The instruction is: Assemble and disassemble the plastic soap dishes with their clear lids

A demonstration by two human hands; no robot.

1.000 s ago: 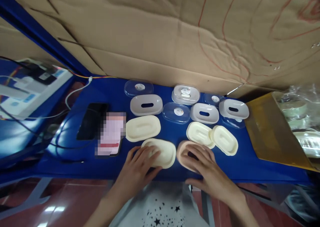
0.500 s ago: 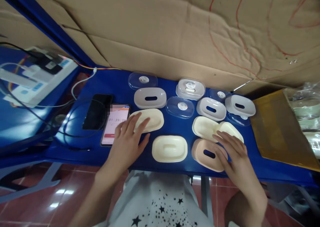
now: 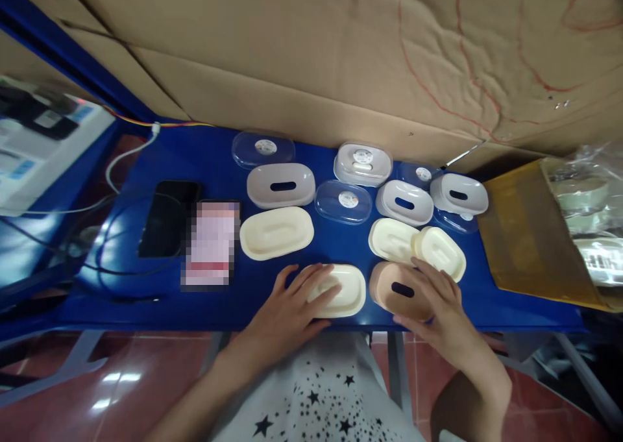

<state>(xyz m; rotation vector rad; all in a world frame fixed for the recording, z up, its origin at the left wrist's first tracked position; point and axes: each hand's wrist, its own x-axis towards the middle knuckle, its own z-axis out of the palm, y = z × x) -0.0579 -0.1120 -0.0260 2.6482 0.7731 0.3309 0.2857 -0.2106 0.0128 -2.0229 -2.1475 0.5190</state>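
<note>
My left hand (image 3: 302, 299) rests over the left part of a cream oval tray (image 3: 348, 293) near the front edge, fingers spread. To the right, my right hand (image 3: 435, 299) has its fingers and thumb around the right side of a peach oval piece (image 3: 400, 290) with a slot. Behind it, two cream trays overlap, a left one (image 3: 392, 239) and a right one (image 3: 444, 252). Another cream tray (image 3: 277, 233) lies at the left, in front of a grey slotted piece (image 3: 281, 186). Two pale slotted pieces (image 3: 405, 203) stand at the back right.
Clear lids (image 3: 343, 202) and a lidded piece (image 3: 363, 164) lie along the back of the blue table (image 3: 195, 312). Phones (image 3: 214, 241), cables and a power strip (image 3: 43, 137) are at the left. A cardboard box (image 3: 525, 234) with wrapped items stands at the right.
My left hand has moved right and nearer, from the left cream tray to the front one. My right hand has shifted down onto the peach piece. The camera view has shifted slightly.
</note>
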